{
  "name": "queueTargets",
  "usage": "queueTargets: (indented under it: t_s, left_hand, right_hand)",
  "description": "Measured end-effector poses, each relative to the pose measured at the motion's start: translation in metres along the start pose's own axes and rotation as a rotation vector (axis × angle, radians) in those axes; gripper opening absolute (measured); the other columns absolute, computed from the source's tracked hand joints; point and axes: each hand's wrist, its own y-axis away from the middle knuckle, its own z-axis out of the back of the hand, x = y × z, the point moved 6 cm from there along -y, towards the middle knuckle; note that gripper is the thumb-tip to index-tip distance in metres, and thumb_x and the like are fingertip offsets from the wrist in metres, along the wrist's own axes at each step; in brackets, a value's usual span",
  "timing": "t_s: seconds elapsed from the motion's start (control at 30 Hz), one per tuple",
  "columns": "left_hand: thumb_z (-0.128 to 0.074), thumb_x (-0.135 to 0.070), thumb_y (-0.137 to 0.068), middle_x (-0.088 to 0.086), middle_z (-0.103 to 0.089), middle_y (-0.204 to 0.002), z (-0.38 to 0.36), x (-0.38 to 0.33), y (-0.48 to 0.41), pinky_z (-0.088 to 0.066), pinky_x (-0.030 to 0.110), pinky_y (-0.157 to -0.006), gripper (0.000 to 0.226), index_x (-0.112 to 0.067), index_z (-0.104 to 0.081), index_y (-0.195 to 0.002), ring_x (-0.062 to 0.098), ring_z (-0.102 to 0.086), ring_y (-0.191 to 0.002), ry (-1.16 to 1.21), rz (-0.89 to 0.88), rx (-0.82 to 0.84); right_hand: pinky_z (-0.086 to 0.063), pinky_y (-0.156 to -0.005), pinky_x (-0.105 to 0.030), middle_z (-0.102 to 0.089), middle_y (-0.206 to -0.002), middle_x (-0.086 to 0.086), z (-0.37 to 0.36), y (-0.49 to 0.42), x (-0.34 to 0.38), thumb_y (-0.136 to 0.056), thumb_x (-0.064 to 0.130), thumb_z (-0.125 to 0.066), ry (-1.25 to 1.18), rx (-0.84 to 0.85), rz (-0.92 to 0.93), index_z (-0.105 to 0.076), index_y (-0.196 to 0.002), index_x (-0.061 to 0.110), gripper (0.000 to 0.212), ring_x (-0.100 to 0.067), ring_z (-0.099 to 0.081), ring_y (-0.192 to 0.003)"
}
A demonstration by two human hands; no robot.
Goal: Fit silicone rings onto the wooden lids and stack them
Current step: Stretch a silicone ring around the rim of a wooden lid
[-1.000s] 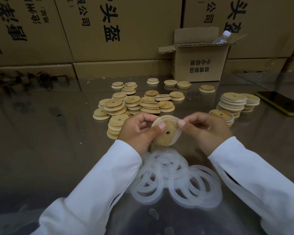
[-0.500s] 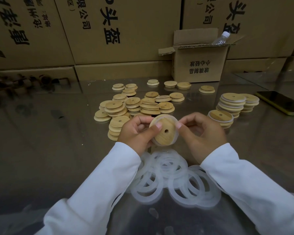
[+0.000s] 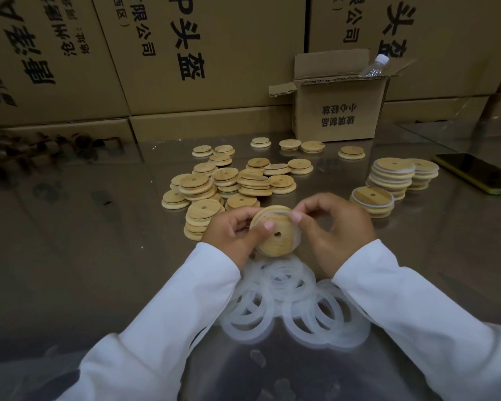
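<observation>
Reflective desk [image 3: 84, 270] is lying nearest, loose silicone rings [image 3: 295, 308] piling between white sleeves [image 3: 156, 328]. Left hand [image 3: 232, 233] and right hand [image 3: 336, 227] are both pinching one wooden lid [image 3: 278, 241] above them, pale ring [image 3: 274, 209] showing round its rim, partly hidden by fingers [image 3: 268, 225]. Bare lids [image 3: 223, 183] are heaping beyond; cartons [image 3: 200, 53] walling behind, tops cut off.

Person's arms, head view. Left sleeve [image 3: 162, 322] and right sleeve [image 3: 417, 308]: long, white, smooth fabric with soft creases, plain at the wrist. Left hand [image 3: 235, 233] and right hand [image 3: 336, 230]: bare, nails apparently short.
</observation>
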Motion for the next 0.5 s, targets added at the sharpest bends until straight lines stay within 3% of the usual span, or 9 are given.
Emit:
queueTargets:
  t_s: [0.2, 0.5]
  left_hand:
    - [-0.060, -0.007, -0.083, 0.000, -0.069, -0.086, -0.0007, -0.0094, -0.0023, -0.050, 0.016, -0.065, 0.015, -0.020, -0.066, -0.088, 0.004, -0.065, -0.076, 0.043, -0.034, -0.004]
    - [-0.060, -0.007, -0.083, 0.002, -0.070, -0.083, 0.0012, -0.0038, 0.0015, -0.054, 0.023, -0.064, 0.013, -0.016, -0.067, -0.089, 0.010, -0.066, -0.074, 0.105, -0.023, -0.047]
  right_hand:
    - [-0.041, -0.068, -0.010, -0.061, -0.071, 0.017, 0.0077, -0.0092, -0.0032, -0.082, 0.018, -0.064, -0.107, -0.022, -0.093, -0.059, -0.065, 0.033, 0.024, 0.002, -0.056, -0.074]
    - [-0.049, -0.074, -0.019, -0.065, -0.077, 0.013, 0.0059, -0.0028, -0.0003, -0.080, 0.018, -0.065, -0.187, -0.027, -0.063, -0.063, -0.073, 0.030, 0.014, -0.003, -0.060, -0.078]
